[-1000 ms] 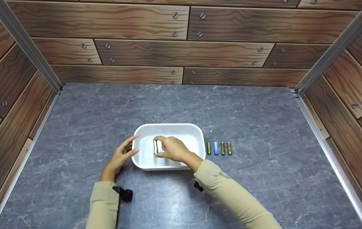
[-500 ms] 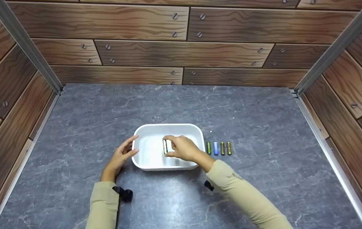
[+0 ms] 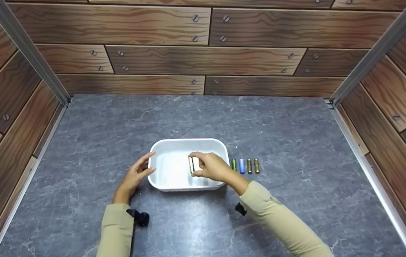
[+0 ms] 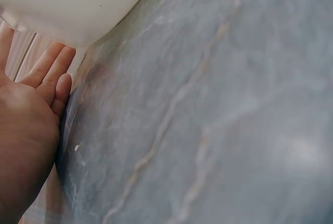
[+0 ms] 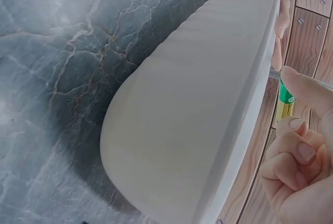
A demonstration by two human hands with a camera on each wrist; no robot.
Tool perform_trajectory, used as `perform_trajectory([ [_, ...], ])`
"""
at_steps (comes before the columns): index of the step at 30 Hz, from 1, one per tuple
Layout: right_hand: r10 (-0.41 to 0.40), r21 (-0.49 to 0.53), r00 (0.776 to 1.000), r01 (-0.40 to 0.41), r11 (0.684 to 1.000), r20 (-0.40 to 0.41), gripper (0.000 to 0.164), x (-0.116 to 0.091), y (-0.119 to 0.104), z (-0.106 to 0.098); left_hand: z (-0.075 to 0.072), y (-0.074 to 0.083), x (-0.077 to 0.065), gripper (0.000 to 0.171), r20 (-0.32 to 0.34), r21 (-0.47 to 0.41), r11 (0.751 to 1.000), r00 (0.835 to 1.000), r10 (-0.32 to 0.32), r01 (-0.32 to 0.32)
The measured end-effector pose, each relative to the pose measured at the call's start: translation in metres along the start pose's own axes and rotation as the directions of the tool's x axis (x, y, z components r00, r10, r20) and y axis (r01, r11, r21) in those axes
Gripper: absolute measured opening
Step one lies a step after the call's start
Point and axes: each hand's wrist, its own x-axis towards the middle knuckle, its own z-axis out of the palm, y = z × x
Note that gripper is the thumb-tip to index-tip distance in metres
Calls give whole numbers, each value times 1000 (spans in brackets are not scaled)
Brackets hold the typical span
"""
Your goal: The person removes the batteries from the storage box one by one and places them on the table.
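In the head view, a white rectangular plastic tub (image 3: pixel 174 142) stands on the dark marbled tabletop. Above its inside, my right hand (image 3: pixel 212 167) pinches a battery (image 3: pixel 191 165) by its ends between thumb and fingertips. The right wrist view shows that battery (image 5: pixel 285 102) as green and gold, with the other fingers curled below it. My left hand (image 3: pixel 134 177) is at the tub's left side, thumb and index fingertip on the rim. Straight fingers of the left hand (image 4: pixel 26 125) lie along the tub's outer wall in the left wrist view.
To the right of the tub, a row of small cylinders lies side by side: a green battery (image 3: pixel 234 165), a blue one (image 3: pixel 242 166) and two gold-dark ones (image 3: pixel 253 166). Wood-patterned panels (image 3: pixel 203 59) wall the tabletop at the back and sides.
My right hand has moved to the right across the tub with the battery pinched in it. The left hand, the tub and the row of cylinders have stayed in place.
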Motion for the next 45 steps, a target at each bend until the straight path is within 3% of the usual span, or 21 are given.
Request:
perform_trajectory([
  [7, -2, 26, 1000, 3, 1000, -22, 56, -9, 10, -4, 0, 1, -1, 56, 6, 19, 1000, 1000, -19, 19],
  [16, -14, 24, 997, 16, 1000, -69, 55, -19, 27, -5, 1, 0, -1, 55, -1, -11, 1000, 1000, 10, -10],
  [32, 43, 39, 990, -38, 999, -132, 56, -37, 48, -18, 0, 0, 0, 55, -2, 2, 1000, 1000, -14, 14],
  [45, 69, 116, 985, -51, 992, -158, 57, -48, 65, -29, 0, -1, 0, 55, 1, -15, 1000, 1000, -4, 4],
])
